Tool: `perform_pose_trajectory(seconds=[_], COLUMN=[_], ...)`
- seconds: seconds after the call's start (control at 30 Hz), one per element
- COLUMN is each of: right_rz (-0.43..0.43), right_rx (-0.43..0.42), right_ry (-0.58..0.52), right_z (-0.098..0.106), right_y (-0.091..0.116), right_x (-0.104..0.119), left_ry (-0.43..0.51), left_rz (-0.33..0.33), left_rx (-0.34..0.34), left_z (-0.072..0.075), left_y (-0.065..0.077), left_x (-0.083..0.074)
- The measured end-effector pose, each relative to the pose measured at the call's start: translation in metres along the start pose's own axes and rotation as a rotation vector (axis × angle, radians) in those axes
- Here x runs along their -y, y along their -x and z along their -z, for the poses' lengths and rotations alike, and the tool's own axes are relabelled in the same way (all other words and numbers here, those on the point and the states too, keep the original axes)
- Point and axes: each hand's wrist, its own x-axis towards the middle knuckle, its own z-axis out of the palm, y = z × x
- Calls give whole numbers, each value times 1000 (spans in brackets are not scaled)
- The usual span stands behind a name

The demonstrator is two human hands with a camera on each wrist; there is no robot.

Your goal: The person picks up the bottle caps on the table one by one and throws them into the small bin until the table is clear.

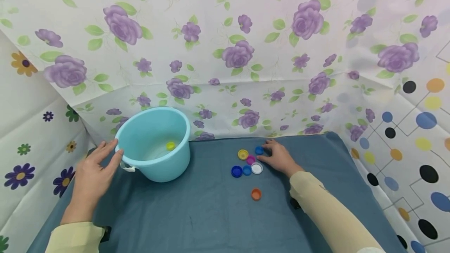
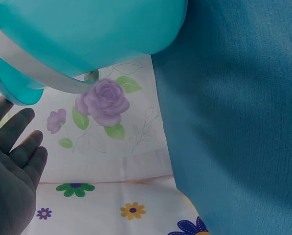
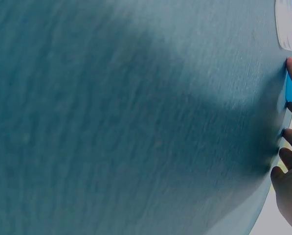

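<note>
My left hand point(image 1: 93, 173) is at the left rim of a light-blue bucket point(image 1: 168, 169). Its thumb and index finger touch the rim, and the other fingers are loosely extended, as the left wrist view shows. Inside the bucket lies a yellow-green bottle cap point(image 1: 170, 146). At the back of the cloth, my right hand point(image 1: 280, 158) pinches a small blue bottle cap point(image 1: 259, 150) between thumb and finger. Close beside it sit a yellow cap point(image 1: 243, 154), a pink cap point(image 1: 250, 160), a white cap point(image 1: 257, 168), a second blue cap point(image 1: 247, 170) and a dark-blue cap point(image 1: 237, 171).
An orange cap point(image 1: 256, 194) lies apart, nearer the front. Blue-grey cloth point(image 1: 211, 214) covers the table. A flowered sheet point(image 1: 218, 100) hangs behind it, with patterned sheets at both sides. The bucket's white handle point(image 2: 43, 68) hangs down its outside.
</note>
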Motion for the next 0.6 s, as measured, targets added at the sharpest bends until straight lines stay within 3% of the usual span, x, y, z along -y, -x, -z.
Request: perform_pose_trajectory(seconds=[0.6], right_rz=[-11], right_rx=[-2], right_ry=[-17], right_z=[1], right_y=[0], right_x=[0], left_ry=[3], left_rz=[19], left_rx=[9], left_z=[-1], left_y=[1], left_x=[-2])
